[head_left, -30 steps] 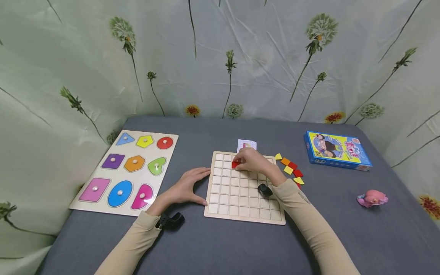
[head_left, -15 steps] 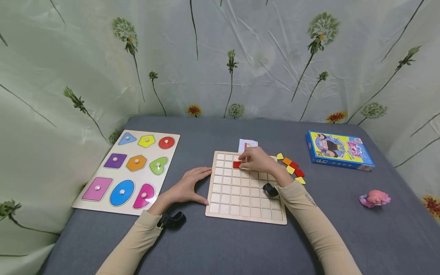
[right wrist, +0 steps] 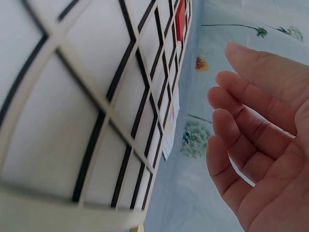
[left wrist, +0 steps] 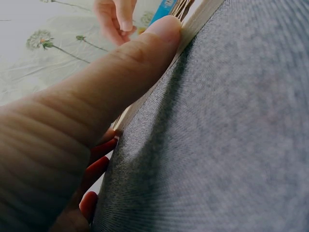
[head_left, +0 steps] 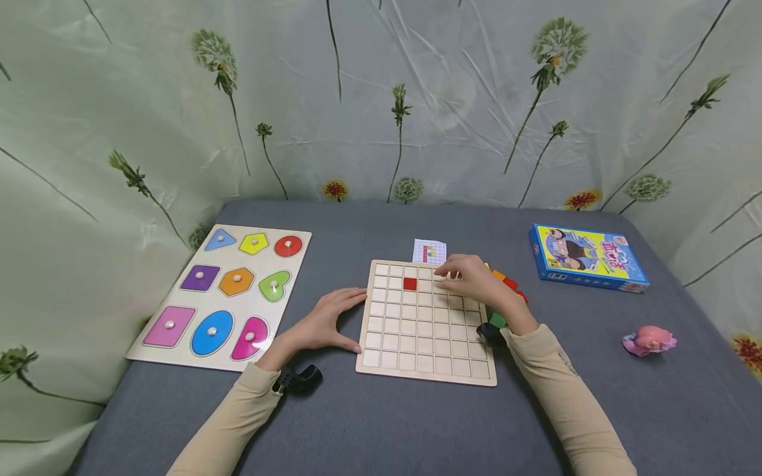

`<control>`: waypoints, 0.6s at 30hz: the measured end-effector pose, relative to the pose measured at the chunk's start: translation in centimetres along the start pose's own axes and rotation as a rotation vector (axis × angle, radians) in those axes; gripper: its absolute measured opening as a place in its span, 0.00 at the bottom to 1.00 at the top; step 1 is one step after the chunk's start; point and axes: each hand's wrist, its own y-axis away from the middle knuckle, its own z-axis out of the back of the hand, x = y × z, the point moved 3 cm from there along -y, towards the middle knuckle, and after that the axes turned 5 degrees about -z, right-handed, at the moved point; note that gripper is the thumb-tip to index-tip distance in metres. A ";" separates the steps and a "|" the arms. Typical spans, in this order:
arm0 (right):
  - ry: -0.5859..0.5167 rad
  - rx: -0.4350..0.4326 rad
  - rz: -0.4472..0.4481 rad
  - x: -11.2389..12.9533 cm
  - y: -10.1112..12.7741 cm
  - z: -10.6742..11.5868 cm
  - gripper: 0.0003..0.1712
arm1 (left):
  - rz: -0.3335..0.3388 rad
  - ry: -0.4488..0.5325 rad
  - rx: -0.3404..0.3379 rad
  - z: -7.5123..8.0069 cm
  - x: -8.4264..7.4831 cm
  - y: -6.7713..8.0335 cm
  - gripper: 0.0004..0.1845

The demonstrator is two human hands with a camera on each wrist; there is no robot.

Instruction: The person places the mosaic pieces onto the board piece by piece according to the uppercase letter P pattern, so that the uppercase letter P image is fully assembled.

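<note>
So the left hand [head_left: 324, 325] is lying flat on the grey surface [head_left: 381, 423], fingers relaxed and spread a bit, with the thumb and fingertips pushed up against the left edge of the wooden grid board [head_left: 425, 360]. The left wrist view backs that up, the thumb [left wrist: 145, 53] is right on the board's rim. The right hand [head_left: 473, 281] is hovering over the top right corner of the board with its fingers loose and slightly apart, and it's not holding anything; in the right wrist view you can see the fingers [right wrist: 251, 121] open with nothing between them. One red square tile [head_left: 409, 283] sits in a cell in the second row from the far edge, third column from the left, just left of the right hand and not touching it. Behind that hand there's a little pile of loose tiles [head_left: 506, 281], orange, red and a green one near the wrist, mostly hidden by the hand. A small pattern card [head_left: 429, 251] lies just past the far edge of the board. Off to the left is a shape puzzle [head_left: 223, 294] with coloured knob pieces, to the right a blue box [head_left: 586, 258], and closer in a small pink toy [head_left: 649, 342].
</note>
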 end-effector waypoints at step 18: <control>0.036 -0.125 -0.090 -2.9 3.6 1.7 0.11 | 0.003 0.015 0.003 -0.1 0.1 0.0 0.53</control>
